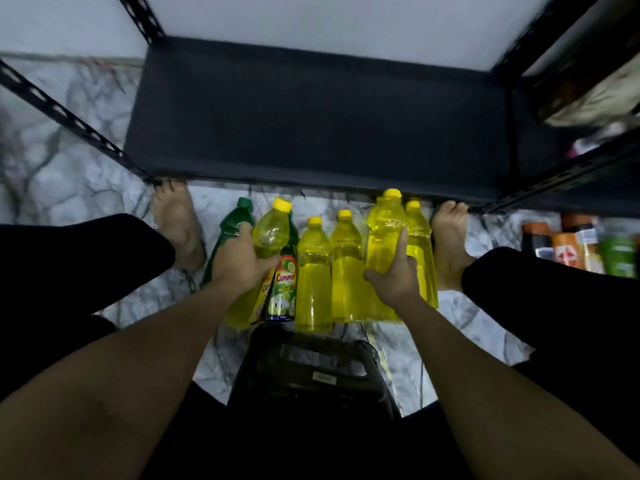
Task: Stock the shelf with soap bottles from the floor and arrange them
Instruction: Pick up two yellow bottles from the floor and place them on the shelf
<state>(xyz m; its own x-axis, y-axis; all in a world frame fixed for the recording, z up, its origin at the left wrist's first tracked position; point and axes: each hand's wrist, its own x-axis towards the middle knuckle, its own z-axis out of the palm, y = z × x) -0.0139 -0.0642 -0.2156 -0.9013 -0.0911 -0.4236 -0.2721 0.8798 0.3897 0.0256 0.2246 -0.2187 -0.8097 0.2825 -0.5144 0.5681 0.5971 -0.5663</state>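
Two bottles gripped, shelf just ahead
The left hand curled its fingers round the labelled yellow bottle, the right hand round a plain yellow bottle; both were in the row on the floor, caps pointing toward the shelf.

Floor stock: L hand grips labelled yellow bottle; R hand grips plain yellow bottle. Shelf w/ no bottles (dark board).
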